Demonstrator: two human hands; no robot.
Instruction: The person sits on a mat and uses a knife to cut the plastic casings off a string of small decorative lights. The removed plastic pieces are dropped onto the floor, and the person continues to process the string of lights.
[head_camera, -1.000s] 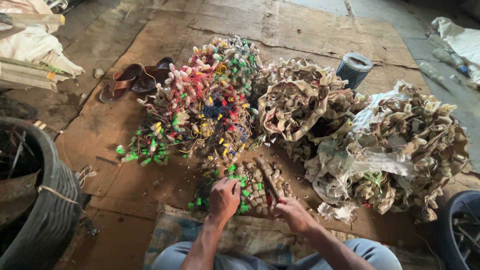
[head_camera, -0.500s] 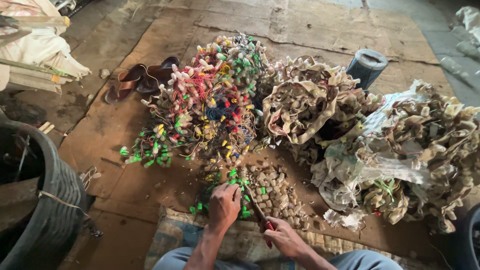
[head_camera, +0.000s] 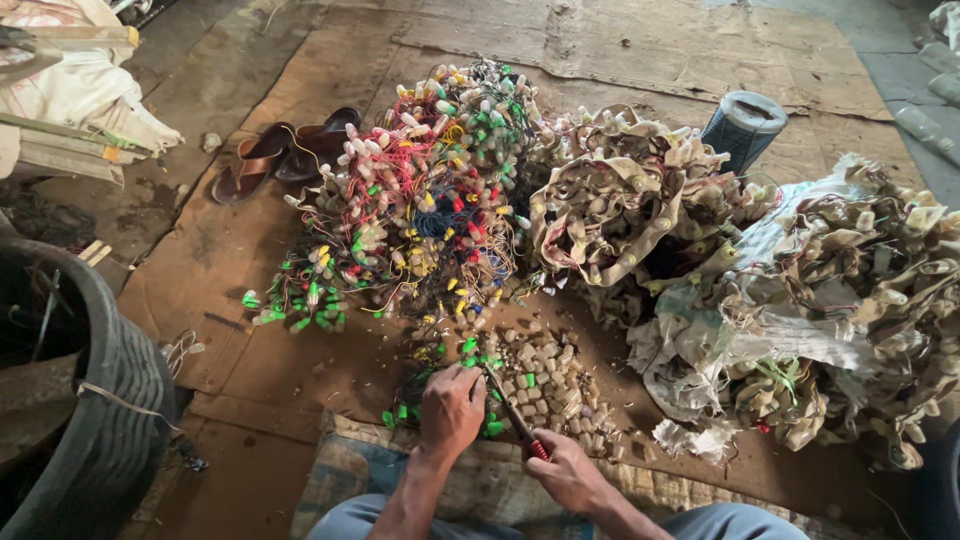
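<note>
Green-capped little bulb sockets on wire (head_camera: 470, 362) are what the person's left hand (head_camera: 452, 408) is bunched over, fingers curled down and closed on a small clump of them right at the near edge of the mess. That clump sits on the brown cardboard floor sheet (head_camera: 280, 360), directly ahead of the knees and just left of the scatter of pale loose sockets (head_camera: 550, 385).

The right hand (head_camera: 570, 472) is lower in the view, closer to the body, wrapped shut around the red handles of a pair of cutters (head_camera: 512, 412). The tool's long axis runs diagonally, from the right fist up and leftward, with the tip ending just beside the left hand's fingers, about touching the wire bundle there. Whether the blades are actually on a wire is too small to tell.

So the thing being worked lies up and to the left of the right hand, and the left hand is plainly the nearer one, already on it.

Farther out there's the big multicoloured tangle of light strings (head_camera: 420, 200), a beige tangled heap (head_camera: 620, 200) and another greyish one in torn sacking (head_camera: 830, 320) to the right. A dark cylindrical can (head_camera: 745, 125) stands behind those, brown sandals (head_camera: 280, 150) lie off to the left, and a black tyre tub (head_camera: 90, 420) sits at the near left.
</note>
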